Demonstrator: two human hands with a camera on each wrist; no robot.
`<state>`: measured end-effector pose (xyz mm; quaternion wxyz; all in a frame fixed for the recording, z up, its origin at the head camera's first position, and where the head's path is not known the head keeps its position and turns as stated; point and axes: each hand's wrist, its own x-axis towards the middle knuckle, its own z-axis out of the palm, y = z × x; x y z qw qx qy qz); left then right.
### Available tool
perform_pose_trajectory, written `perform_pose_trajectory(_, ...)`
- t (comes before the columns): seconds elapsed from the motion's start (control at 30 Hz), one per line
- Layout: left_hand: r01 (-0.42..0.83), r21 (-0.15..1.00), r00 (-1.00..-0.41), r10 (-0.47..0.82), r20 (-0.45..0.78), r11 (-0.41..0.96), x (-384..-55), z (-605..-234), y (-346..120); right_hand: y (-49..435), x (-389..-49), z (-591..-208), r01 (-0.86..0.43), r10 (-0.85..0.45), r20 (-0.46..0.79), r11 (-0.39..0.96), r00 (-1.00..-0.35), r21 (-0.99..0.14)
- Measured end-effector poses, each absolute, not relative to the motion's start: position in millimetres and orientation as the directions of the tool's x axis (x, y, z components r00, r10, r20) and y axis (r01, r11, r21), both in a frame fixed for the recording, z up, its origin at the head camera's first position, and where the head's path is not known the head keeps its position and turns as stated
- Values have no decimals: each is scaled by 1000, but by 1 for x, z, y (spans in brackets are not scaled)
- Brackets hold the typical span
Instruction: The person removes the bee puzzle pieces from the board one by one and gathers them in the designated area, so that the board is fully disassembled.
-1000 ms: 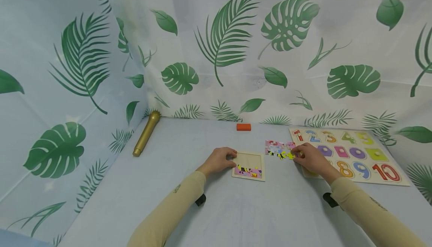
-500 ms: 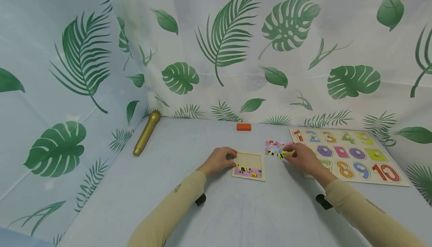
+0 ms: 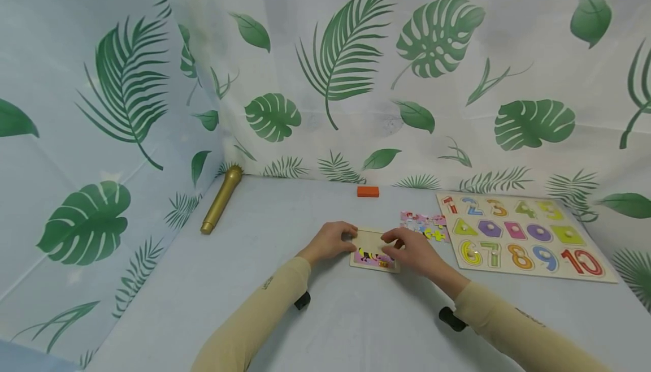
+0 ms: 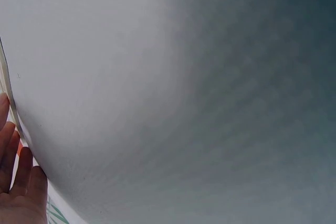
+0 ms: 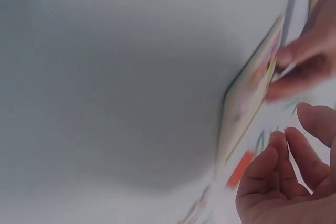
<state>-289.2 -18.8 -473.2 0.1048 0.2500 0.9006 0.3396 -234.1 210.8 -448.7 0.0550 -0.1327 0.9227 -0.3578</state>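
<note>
A small square wooden jigsaw tray (image 3: 374, 269) lies on the table, with pink, yellow and black pieces along its near part. My left hand (image 3: 329, 242) holds the tray's left edge with thumb and fingers. In the left wrist view, the left fingers (image 4: 23, 177) lie along the edge. My right hand (image 3: 414, 252) is over the tray's right side, thumb and fingertips bent toward each other around a puzzle piece that the fingers mostly hide. The right wrist view shows the right hand (image 5: 289, 182) beside the tilted-looking tray (image 5: 244, 100). Loose puzzle pieces (image 3: 419, 222) lie to the right.
A wooden number-and-shape peg board (image 3: 529, 237) lies at the right, close to the loose pieces. An orange-red block (image 3: 368, 191) sits at the back. A gold microphone-shaped object (image 3: 221, 199) rests at the back left, near the leaf-patterned curtain.
My right hand has left the loose pieces and moved left over the tray. A yellow-and-black part of the pile is gone from its place. The left hand stays on the tray.
</note>
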Motion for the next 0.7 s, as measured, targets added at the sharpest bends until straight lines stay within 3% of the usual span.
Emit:
perform_pose_trajectory(0.33, 448, 626, -833, 552, 33, 638, -293, -477, -20, 178, -225, -457, -233, -329, 6, 656, -944, -718)
perform_pose_trajectory(0.7, 448, 625, -831, 555, 29, 639, -291, -475, -20, 168, -228, -466, -173, -280, -40, 693, -959, -700)
